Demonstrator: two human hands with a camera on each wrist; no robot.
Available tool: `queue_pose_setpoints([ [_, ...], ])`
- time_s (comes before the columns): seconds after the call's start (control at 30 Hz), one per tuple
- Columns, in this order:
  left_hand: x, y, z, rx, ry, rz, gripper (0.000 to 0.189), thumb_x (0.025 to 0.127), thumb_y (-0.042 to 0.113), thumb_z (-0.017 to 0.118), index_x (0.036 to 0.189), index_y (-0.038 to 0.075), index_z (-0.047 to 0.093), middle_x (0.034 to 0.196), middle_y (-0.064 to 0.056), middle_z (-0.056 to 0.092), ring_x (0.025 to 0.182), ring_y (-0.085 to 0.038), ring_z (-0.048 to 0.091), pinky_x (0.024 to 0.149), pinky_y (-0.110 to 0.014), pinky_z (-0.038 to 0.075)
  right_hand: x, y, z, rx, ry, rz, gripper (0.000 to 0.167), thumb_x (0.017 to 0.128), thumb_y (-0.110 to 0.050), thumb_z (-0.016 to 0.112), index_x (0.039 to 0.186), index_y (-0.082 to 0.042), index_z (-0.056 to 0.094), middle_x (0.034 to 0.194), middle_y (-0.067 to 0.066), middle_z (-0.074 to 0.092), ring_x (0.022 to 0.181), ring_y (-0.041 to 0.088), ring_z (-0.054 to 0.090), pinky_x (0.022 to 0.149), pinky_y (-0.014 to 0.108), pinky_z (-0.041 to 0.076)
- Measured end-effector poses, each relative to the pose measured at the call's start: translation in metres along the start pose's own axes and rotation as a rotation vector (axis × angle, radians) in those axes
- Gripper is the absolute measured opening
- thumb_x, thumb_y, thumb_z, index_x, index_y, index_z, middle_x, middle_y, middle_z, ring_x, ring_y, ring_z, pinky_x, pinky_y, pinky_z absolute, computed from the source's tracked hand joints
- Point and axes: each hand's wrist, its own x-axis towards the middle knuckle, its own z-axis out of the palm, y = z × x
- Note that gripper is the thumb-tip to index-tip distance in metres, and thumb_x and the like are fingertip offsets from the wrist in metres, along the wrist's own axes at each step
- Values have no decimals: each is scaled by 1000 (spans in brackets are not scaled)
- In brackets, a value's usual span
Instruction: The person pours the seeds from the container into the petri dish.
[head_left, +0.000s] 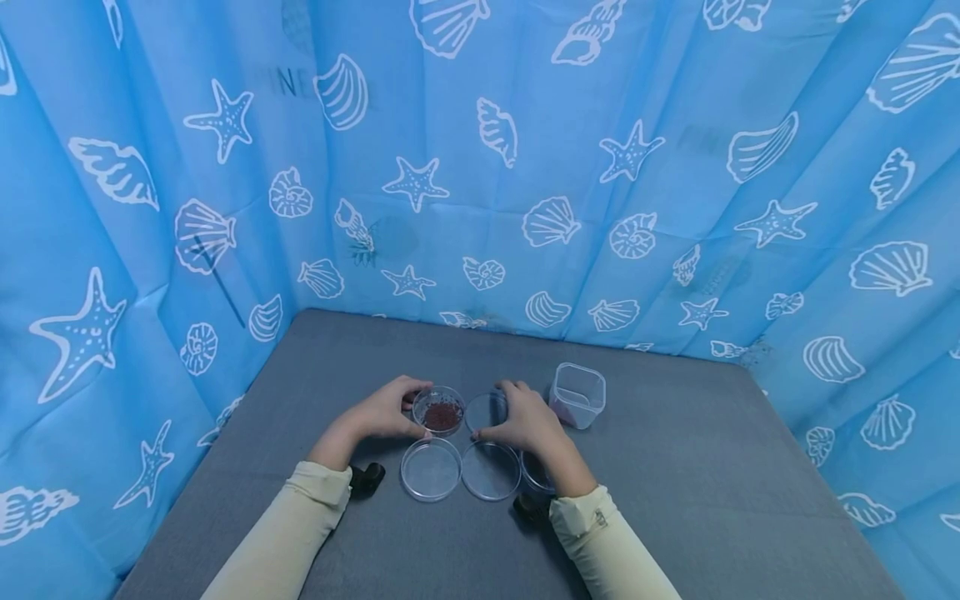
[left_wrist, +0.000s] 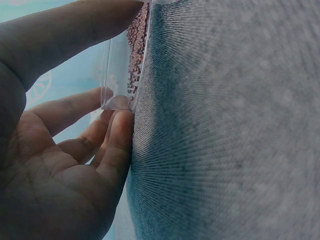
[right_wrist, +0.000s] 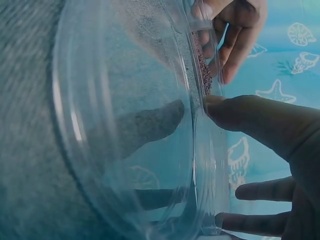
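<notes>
Blue seashell-print curtains (head_left: 480, 242) hang along the far and side edges of the grey counter (head_left: 697, 467). On it, the left grip (head_left: 384, 410) pinches a granule-filled petri dish (head_left: 448, 393) by opposite sides; just right of that, the right grip (head_left: 531, 421) pinches a clear petri dish (head_left: 482, 412). Both dishes are round, without a long axis.

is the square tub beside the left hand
No, the square tub stands beside the right hand, while the left hand grips the dish of reddish grains.
</notes>
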Motion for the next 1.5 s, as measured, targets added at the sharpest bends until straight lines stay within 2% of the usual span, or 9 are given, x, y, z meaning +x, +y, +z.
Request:
queue_pose_setpoints([
  [0.3,0,-1,0,5,6,-1,91,77,16,96,155,4,51,148,-18,53,133,-38,58,110,-49,54,4,-1,2,5,29,19,96,73,-52,95,152,-14,56,144,16,63,130,39,62,102,59,55],
  [0.67,1,-2,1,-1,0,9,90,77,17,96,154,4,52,146,-17,53,132,-37,59,110,-48,54,-1,-1,-2,-16,138,-13,93,70,-55,93,147,-14,60,130,13,70,112,32,68,88,52,59],
  [1.0,1,-3,0,15,2,11,90,77,18,96,154,4,52,146,-18,54,131,-38,59,109,-48,55,-4,7,-4,68,182,-67,91,74,-51,91,148,-10,59,135,14,69,123,35,64,98,54,58],
  [1.33,1,-4,0,19,-6,33,90,78,17,96,154,2,51,146,-20,53,131,-39,59,109,-49,55,-7,11,-6,113,215,-108,92,75,-53,91,147,-7,59,132,19,70,119,36,67,94,52,60],
  [1.5,1,-3,0,20,-12,33,89,78,17,95,154,2,51,146,-20,53,130,-38,59,109,-48,55,-8,11,-7,81,238,-123,94,72,-57,92,146,-10,60,129,17,70,115,33,69,90,51,60],
])
